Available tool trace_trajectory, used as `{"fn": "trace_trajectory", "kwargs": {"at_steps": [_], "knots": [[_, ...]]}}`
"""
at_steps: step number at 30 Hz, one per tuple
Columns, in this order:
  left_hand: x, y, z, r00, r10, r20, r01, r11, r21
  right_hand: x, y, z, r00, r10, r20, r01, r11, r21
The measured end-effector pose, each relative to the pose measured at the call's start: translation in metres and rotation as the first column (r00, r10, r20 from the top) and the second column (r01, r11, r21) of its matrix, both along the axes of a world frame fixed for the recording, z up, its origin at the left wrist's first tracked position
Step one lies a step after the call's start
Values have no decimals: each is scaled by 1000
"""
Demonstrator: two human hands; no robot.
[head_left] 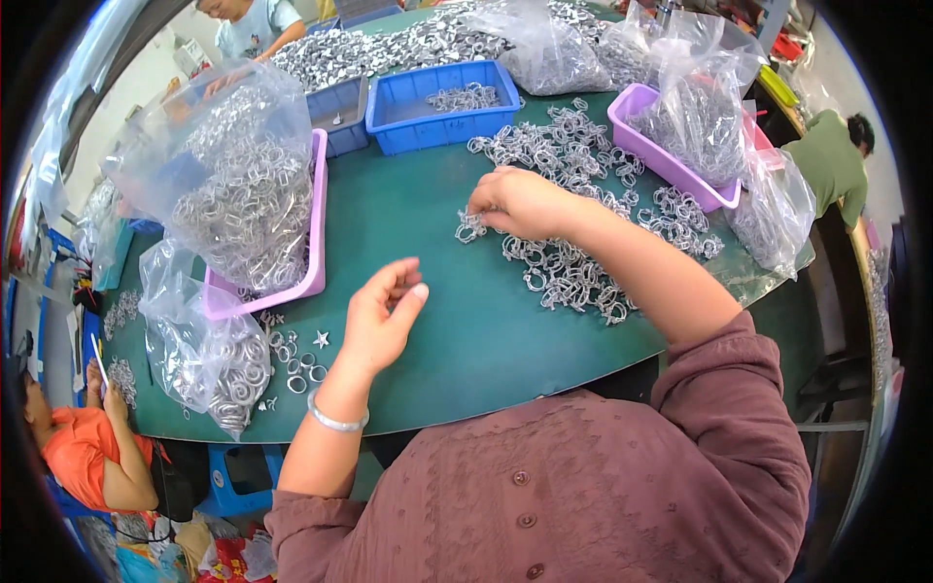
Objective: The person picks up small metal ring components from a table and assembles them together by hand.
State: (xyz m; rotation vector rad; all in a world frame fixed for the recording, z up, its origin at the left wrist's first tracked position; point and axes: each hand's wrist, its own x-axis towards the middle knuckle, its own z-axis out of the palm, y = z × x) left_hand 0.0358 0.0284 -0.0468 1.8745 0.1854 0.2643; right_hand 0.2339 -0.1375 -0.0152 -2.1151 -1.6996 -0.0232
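My right hand point(522, 202) is closed at the left edge of a loose pile of silver metal ring pieces point(573, 277), with its fingertips pinched on a small cluster of silver ring pieces point(470, 227). How many it grips I cannot tell. My left hand point(382, 316) hovers over the green tabletop point(408, 214), fingers apart and nothing in them. A silver bangle circles that wrist. Beside the left forearm lie several loose silver rings point(296, 369) and a small star-shaped piece point(322, 339).
Lilac trays point(319, 223) on both sides hold clear bags of metal pieces point(243, 199). A blue bin point(442, 107) with a few pieces stands at the back, before a long heap of silver parts point(389, 51). Other people sit around: one in orange point(92, 457), one in green point(826, 160).
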Motion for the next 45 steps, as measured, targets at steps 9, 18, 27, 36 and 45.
{"fn": "trace_trajectory", "kwargs": {"at_steps": [9,18,27,36,45], "knots": [[37,-14,-2,990,-99,100,125,947,-297,-57,-8,2,988,148,-37,-130,943,308],[26,-15,-11,949,-1,314,66,979,-195,-80,-7,-9,900,40,-433,123,932,341],[26,-7,-17,949,-123,289,158,983,-98,-84,-9,-21,768,100,-632,180,914,363],[28,-7,-16,940,-182,290,236,958,-161,-81,-11,-31,874,50,-483,181,889,420],[26,-7,-19,940,-165,298,265,903,-337,-85,-11,-30,882,41,-469,177,894,411]]}}
